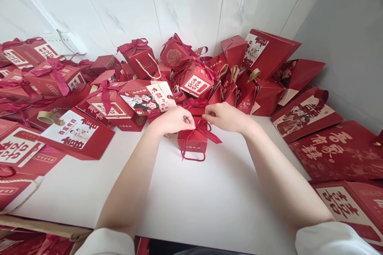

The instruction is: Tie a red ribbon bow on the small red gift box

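A small red gift box (193, 142) stands upright on the white table, with a dark red cord handle hanging down its front. On its top sits a red ribbon bow (200, 128), one tail spread to the right. My left hand (176, 120) pinches the ribbon on the left side of the bow with thumb and forefinger. From the right, my right hand (226, 116) closes its fingertips on the ribbon's other side. Both hands are just above the box, and part of its top is hidden behind the bow and fingers.
Red gift boxes with bows (196, 81) pile up along the wall behind. Flat-sided red bags (305, 111) stand at the right. More boxes (77, 129) crowd the left. A cardboard carton (44, 225) holds red items below the left edge of the white table (203, 203).
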Demonstrator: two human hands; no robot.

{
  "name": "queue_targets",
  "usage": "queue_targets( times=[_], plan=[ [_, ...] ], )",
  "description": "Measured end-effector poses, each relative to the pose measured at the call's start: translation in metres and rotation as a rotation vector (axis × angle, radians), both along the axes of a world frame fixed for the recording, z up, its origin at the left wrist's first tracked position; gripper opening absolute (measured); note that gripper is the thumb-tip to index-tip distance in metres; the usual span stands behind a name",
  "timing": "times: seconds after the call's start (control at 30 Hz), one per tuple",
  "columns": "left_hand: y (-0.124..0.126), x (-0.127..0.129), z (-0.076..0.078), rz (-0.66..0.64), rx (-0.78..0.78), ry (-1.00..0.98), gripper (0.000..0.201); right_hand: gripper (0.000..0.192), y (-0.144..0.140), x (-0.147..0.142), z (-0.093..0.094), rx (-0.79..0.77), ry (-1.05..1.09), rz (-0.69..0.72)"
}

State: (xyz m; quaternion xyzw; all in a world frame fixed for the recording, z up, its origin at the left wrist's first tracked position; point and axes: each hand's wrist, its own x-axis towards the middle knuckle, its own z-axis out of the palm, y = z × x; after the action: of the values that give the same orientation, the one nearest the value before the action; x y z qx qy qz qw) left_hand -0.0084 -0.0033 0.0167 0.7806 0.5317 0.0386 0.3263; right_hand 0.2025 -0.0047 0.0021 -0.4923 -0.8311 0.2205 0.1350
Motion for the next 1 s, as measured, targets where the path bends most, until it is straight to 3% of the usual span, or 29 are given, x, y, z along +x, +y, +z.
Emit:
queue_targets(
  times=[0.2, 0.37, 0.5, 0.6, 0.83, 1.0],
  plan=[
    [0.001, 0.0, -0.002, 0.048, -0.048, 0.005, 0.028, 0.021, -0.001, 0.002, -0.001, 0.217, 0.148, 0.189],
    [0.002, -0.001, -0.002, 0.033, -0.028, 0.008, 0.028, 0.008, -0.011, 0.004, 0.011, 0.116, 0.203, 0.202],
    [0.001, 0.0, -0.001, 0.019, -0.004, 0.02, 0.027, 0.025, -0.019, 0.004, 0.019, -0.058, 0.049, 0.244],
    [0.0, 0.0, -0.001, 0.016, 0.012, 0.036, 0.026, 0.029, -0.019, 0.003, 0.018, -0.15, -0.041, 0.191],
    [0.0, 0.001, -0.003, 0.006, 0.016, 0.005, 0.023, 0.038, -0.014, 0.002, 0.008, 0.037, -0.071, 0.148],
    [0.003, 0.0, -0.005, 0.041, -0.009, 0.043, 0.028, 0.064, -0.02, 0.001, 0.01, -0.097, -0.164, 0.205]
  ],
)
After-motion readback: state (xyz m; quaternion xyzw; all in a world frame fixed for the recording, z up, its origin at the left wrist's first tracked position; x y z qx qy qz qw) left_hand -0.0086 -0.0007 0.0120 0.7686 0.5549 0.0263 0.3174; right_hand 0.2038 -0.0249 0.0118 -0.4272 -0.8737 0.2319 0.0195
